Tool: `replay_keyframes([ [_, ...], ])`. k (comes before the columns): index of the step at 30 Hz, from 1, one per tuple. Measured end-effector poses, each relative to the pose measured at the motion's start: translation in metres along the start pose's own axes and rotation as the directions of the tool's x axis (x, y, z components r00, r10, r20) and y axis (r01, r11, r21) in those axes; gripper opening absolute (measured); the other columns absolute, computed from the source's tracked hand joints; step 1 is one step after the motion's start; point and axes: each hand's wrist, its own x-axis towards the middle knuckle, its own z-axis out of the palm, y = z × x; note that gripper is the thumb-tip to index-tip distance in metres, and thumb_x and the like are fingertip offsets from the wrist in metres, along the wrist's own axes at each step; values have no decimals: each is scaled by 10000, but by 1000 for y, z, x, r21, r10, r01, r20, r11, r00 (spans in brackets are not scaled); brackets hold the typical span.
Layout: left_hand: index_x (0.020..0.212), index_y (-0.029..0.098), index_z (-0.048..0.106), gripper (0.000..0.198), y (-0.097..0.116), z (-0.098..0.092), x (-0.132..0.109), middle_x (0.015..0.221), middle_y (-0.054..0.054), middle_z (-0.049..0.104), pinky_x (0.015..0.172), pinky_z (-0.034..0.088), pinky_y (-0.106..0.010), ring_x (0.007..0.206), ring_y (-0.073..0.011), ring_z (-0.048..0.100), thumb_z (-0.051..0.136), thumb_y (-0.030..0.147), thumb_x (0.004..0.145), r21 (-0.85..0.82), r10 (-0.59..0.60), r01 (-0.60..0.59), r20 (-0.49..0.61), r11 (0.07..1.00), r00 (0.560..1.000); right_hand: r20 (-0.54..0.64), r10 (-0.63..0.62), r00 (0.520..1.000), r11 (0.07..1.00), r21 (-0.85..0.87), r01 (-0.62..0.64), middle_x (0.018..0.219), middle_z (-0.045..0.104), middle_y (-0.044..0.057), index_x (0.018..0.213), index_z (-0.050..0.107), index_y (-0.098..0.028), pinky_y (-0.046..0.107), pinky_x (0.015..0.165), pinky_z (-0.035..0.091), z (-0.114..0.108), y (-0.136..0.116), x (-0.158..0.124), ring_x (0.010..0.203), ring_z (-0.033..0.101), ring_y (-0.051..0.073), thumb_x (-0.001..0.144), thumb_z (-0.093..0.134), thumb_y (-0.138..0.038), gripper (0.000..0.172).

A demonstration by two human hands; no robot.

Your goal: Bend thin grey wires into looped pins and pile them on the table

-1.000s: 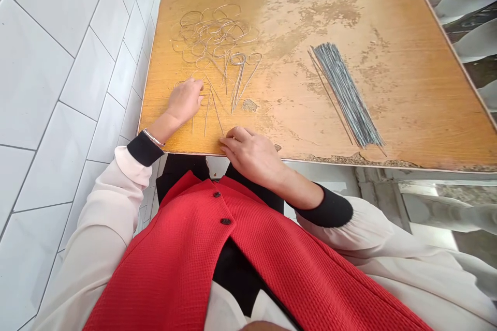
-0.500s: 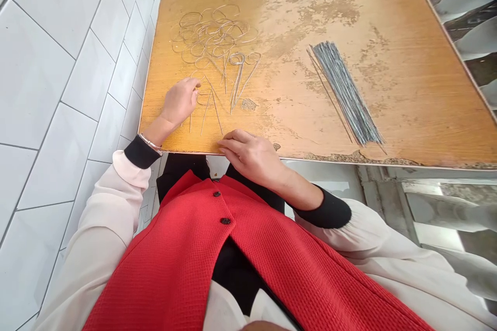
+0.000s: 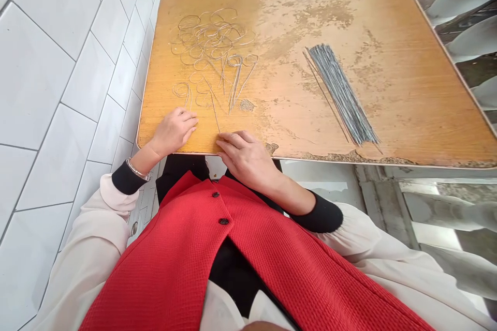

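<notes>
On the near left of the table lie thin wires bent into loops with straight tails. My left hand is closed low over the table near the front edge, on the tails of a looped wire; its fingertips partly hide them. My right hand rests at the table edge with its fingers pressed together. The lower end of a straight wire meets its fingertips; the exact grip is hidden. Just beyond both hands are several looped wires with their tails side by side.
A tangled pile of wire loops lies farther back on the worn wooden table. To the right is a bundle of straight grey wires, with a few loose ones alongside. A white tiled wall borders the left; pale balusters stand at the right.
My left hand has come back toward the front edge and down, and a looped wire now shows beyond its fingers. The right hand has stayed nearly in place, its fingertips at the straight wire's end.
</notes>
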Motion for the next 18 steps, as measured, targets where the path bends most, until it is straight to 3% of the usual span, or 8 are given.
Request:
replay_keyframes([
  [5,1163,141,701,297,2,-3,6,1196,-124,731,994,528,-469,1098,-254,632,459,196,1001,22,-86,86,2,996,996,17,29,999,999,29,-29,1175,704,180,1124,740,-104,429,886,525,1,-2,1,984,578,274,1018,481,-229,306],
  [9,1365,90,580,398,19,-4,30,1410,-189,615,1039,500,-476,1255,-297,581,470,218,1005,50,-120,116,67,992,991,15,38,999,999,12,-38,1186,703,168,1131,733,-116,422,874,513,2,0,2,983,565,276,1018,477,-239,307],
  [12,1376,73,567,410,28,-4,44,1438,-198,596,1056,484,-477,1278,-305,566,452,240,1019,71,-140,131,129,989,982,13,16,1000,1000,7,-16,1226,713,157,1141,729,-115,418,880,510,2,0,2,990,572,276,1022,475,-230,303],
  [18,1386,98,572,409,28,-2,45,1484,-166,581,1039,483,-458,1305,-300,548,415,233,1033,93,-153,138,167,986,974,26,14,1000,999,-32,-13,1274,720,148,1190,717,-111,432,880,473,0,-4,1,1049,587,290,1032,482,-248,315],
])
